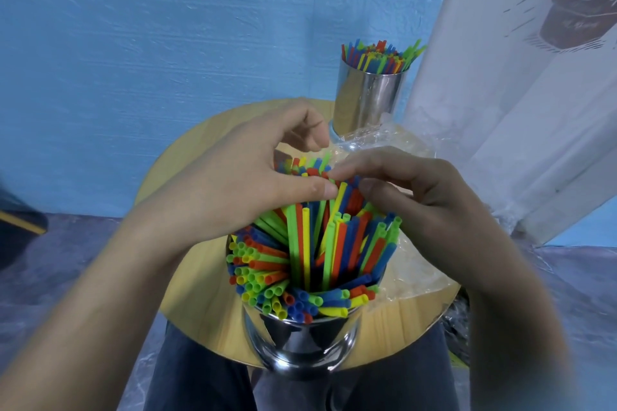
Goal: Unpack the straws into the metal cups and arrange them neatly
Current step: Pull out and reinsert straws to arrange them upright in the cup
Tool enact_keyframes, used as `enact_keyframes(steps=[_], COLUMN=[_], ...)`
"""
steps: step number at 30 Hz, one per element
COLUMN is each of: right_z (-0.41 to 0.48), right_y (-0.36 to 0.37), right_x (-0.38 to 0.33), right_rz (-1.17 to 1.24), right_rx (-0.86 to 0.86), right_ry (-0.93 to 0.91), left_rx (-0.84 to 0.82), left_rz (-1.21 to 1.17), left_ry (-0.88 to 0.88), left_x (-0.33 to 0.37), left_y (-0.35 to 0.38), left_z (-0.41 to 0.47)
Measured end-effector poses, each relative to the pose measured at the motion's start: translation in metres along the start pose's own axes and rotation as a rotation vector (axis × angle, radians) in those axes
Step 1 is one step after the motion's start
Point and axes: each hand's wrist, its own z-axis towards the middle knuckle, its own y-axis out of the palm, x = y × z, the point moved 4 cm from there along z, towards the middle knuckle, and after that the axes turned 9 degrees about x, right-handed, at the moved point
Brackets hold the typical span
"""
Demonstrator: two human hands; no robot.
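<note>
A shiny metal cup (pixel 300 344) stands at the near edge of the round wooden table (pixel 200 320), packed with green, red, blue and yellow straws (pixel 310 257) that fan outwards. My left hand (pixel 240 177) curls over the far straw tips, thumb pressed against them. My right hand (pixel 410 190) comes in from the right, its fingers bent onto the same far tips beside the left thumb. A second metal cup (pixel 367 100) filled with upright straws (pixel 380 55) stands at the table's far edge.
Crumpled clear plastic wrapping (pixel 414 270) lies on the table right of the near cup and behind my hands. A white printed curtain (pixel 521 93) hangs at the right. A blue wall is behind, and my dark trousers (pixel 200 377) show below the table.
</note>
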Motion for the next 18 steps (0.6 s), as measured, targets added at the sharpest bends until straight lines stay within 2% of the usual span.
enact_keyframes(steps=[10, 14, 18], right_z=[-0.001, -0.001, -0.001], right_y=[-0.003, -0.004, -0.001], right_x=[-0.007, -0.003, -0.005], right_rz=[0.087, 0.057, 0.058], right_rx=[0.083, 0.155, 0.118], right_ry=[-0.061, 0.0, 0.039], left_rx=[0.033, 0.173, 0.211], left_rz=[-0.056, -0.281, -0.438], left_ry=[0.074, 0.075, 0.061], left_x=[0.006, 0.006, 0.007], left_y=[-0.002, -0.009, -0.013], left_z=[0.001, 0.003, 0.003])
